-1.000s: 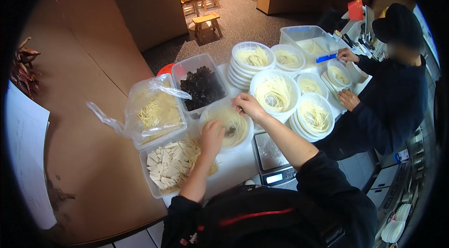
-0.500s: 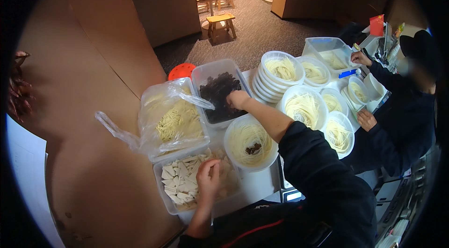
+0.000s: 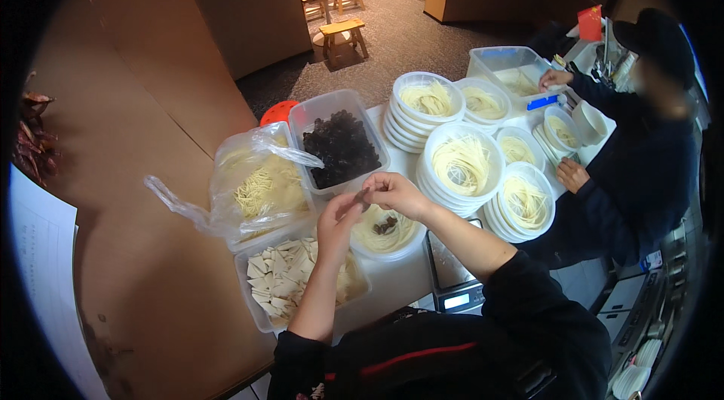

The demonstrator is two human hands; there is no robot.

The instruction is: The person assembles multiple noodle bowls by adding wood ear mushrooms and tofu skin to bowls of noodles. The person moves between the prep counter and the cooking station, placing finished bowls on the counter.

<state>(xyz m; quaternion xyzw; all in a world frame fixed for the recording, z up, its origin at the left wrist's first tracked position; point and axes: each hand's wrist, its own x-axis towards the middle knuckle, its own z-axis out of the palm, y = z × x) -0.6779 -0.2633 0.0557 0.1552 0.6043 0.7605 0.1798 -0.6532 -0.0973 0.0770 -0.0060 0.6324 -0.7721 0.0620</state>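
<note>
Our left hand (image 3: 339,219) and right hand (image 3: 397,195), partly hiding the noodle bowl (image 3: 387,255), pinch a dark piece (image 3: 365,197) (outline unclear) between them.

One left hand (image 3: 337,220), one right hand (image 3: 400,195), one tub of dark pieces (image 3: 303,119), one tub of white wedges (image 3: 247,288), one plastic bag (image 3: 226,168), seven bowls showing noodles (image 3: 494,168), one scale (image 3: 451,260), one flag (image 3: 590,24)

Your left hand (image 3: 336,223) and right hand (image 3: 397,195) hide part of 1 noodle bowl (image 3: 395,255); the dark morsel (image 3: 365,198) between them is too small to identify.
</note>
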